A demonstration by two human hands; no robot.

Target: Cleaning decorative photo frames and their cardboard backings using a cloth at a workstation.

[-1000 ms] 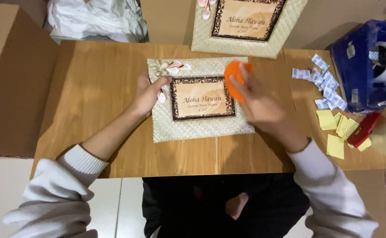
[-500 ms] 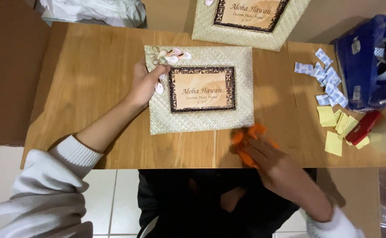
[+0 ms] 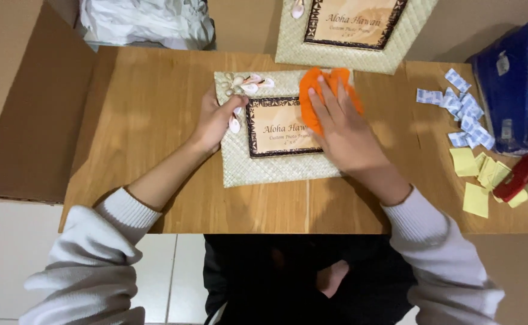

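Note:
A woven straw picture frame [image 3: 264, 168] with a dark inner border and shell trim at its top left lies flat on the wooden table [image 3: 149, 120]. My left hand [image 3: 215, 117] rests on the frame's left edge, thumb by the shells. My right hand [image 3: 339, 123] lies flat on an orange cloth [image 3: 321, 84], pressing it against the frame's upper right part and covering the right side of the picture.
A second straw frame [image 3: 348, 42] sits at the table's far edge. At the right are small blue-white packets [image 3: 462, 111], yellow paper squares [image 3: 474, 174], a red tool [image 3: 520, 174] and a blue container [image 3: 511, 84]. A white plastic bag [image 3: 146, 21] lies far left; brown cardboard [image 3: 23, 114] is alongside.
My right hand with the orange cloth dropped to the table's near edge, then returned to the frame's upper right. My left hand stayed on the frame's left edge.

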